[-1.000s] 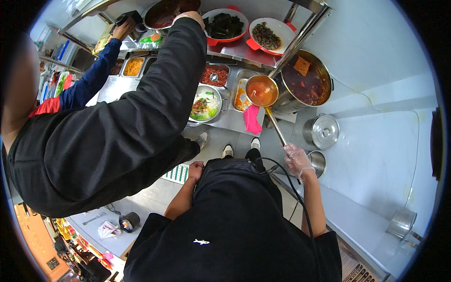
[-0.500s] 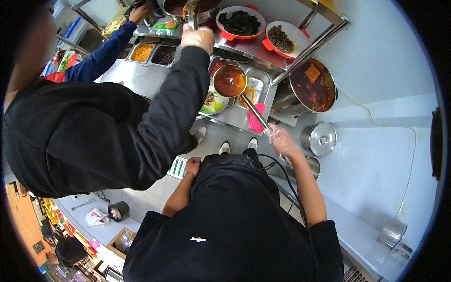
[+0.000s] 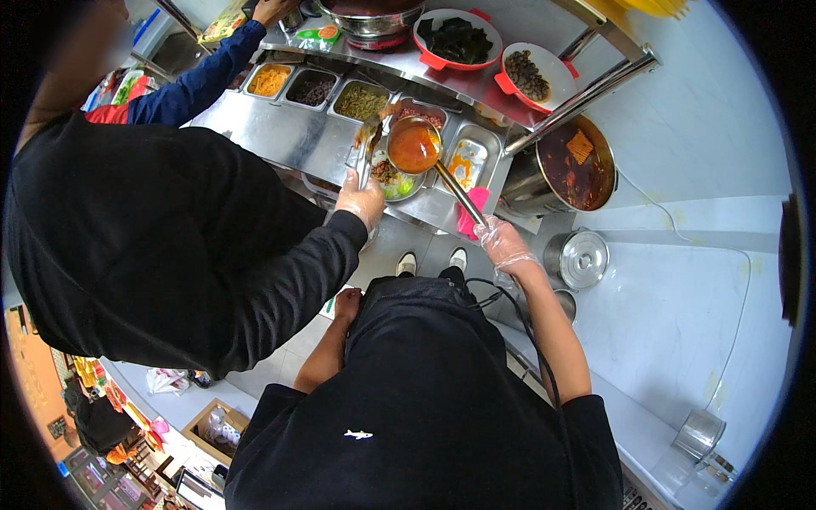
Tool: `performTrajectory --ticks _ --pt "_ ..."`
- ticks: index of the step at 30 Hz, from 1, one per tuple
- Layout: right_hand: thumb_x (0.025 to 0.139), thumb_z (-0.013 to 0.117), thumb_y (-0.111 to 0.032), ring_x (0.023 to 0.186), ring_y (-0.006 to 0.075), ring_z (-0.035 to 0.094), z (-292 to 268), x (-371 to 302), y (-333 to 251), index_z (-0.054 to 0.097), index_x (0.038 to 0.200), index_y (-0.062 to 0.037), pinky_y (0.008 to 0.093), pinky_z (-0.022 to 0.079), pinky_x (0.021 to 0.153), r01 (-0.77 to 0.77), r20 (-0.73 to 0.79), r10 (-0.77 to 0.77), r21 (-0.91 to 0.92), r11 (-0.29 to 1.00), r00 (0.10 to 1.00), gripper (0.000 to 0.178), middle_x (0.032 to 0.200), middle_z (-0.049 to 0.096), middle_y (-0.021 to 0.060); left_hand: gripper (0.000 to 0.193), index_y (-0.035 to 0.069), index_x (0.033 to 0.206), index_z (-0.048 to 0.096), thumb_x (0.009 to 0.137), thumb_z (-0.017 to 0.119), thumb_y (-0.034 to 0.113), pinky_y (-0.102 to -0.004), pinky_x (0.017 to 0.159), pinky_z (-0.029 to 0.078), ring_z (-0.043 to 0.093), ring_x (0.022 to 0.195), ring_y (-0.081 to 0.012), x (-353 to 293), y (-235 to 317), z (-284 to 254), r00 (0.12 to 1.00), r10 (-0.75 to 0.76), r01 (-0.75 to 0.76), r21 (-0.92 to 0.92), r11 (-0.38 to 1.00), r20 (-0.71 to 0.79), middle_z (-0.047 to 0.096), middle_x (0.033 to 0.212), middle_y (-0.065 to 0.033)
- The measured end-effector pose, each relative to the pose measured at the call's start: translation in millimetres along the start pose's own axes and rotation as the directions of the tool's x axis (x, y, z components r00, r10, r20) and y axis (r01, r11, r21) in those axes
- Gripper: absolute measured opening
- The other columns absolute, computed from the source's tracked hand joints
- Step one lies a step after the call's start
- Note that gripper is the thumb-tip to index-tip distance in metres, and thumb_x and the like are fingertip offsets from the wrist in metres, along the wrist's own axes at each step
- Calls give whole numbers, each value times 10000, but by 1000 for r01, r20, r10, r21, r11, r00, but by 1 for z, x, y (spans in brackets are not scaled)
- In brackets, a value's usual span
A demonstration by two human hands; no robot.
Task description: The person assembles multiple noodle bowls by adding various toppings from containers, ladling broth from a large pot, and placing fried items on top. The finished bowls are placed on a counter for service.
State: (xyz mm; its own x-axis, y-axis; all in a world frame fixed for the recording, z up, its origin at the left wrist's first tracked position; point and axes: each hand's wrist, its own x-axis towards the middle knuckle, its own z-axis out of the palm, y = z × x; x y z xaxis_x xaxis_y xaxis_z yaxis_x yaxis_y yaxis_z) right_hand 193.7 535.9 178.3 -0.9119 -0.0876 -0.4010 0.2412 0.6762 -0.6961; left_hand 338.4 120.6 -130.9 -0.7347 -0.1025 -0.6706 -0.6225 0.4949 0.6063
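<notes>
My right hand (image 3: 505, 244), in a clear plastic glove, is wrapped round the long handle of a metal ladle (image 3: 414, 146). Reddish-orange broth fills the ladle's bowl, which is held over the counter, above the edge of a bowl (image 3: 398, 188) with greens and brown topping. By my waist, my bare left hand (image 3: 347, 303) hangs with fingers curled, apart from the food. Beside the ladle, a co-worker's gloved hand (image 3: 361, 201) grips metal tongs (image 3: 368, 147), their tips close to the ladle's rim. Part of the food bowl is hidden beneath ladle and tongs.
Metal trays of toppings, one with green pieces (image 3: 361, 100), line the counter. A pink cloth (image 3: 473, 210) lies at its edge. To the right stands a large stockpot (image 3: 544, 183) of dark red broth. Red-handled dishes (image 3: 459, 38) sit on the upper shelf. The co-worker stands close on my left.
The co-worker's tongs have come down from the pot on the shelf to beside my ladle. Brown topping now shows in the bowl. My ladle stays nearly in place.
</notes>
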Motion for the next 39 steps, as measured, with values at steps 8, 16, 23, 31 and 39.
performTrajectory --ticks 8,16,23,31,39 --pt "1002 512 -274 909 474 586 4 -1 5 594 1148 14 468 469 828 -50 -49 47 -45 998 998 333 950 636 298 334 56 1136 729 938 595 289 -352 947 496 664 1078 -265 4 -9 0 999 36 -37 38 999 23 707 1164 -143" --pt "986 511 -297 974 507 588 -2 -7 -10 586 1133 6 513 463 846 -85 -71 79 -81 993 994 345 985 629 326 350 43 1170 707 936 594 277 -342 964 493 660 1091 -271 7 -7 5 998 9 -12 48 999 57 703 1182 -140" --pt "979 520 -313 992 500 596 -5 -10 -19 589 1168 0 517 465 863 -116 -93 107 -91 989 990 372 1007 636 324 375 47 1177 705 920 620 307 -335 954 492 659 1075 -255 8 0 9 996 -55 53 42 998 68 708 1168 -127" --pt "978 523 -324 1050 498 587 -7 -16 -27 583 1229 -5 516 466 908 -141 -122 128 -111 984 984 411 1084 633 324 394 42 1151 713 907 649 344 -338 912 504 668 1028 -236 1 6 8 994 -94 95 -17 995 63 719 1129 -122" --pt "984 512 -310 1102 480 577 -11 -20 -40 570 1278 -21 513 460 950 -187 -141 164 -166 968 976 416 1146 624 315 426 14 1146 708 913 677 370 -323 863 516 677 957 -200 10 -14 11 999 -28 29 -40 999 21 735 1062 -108"
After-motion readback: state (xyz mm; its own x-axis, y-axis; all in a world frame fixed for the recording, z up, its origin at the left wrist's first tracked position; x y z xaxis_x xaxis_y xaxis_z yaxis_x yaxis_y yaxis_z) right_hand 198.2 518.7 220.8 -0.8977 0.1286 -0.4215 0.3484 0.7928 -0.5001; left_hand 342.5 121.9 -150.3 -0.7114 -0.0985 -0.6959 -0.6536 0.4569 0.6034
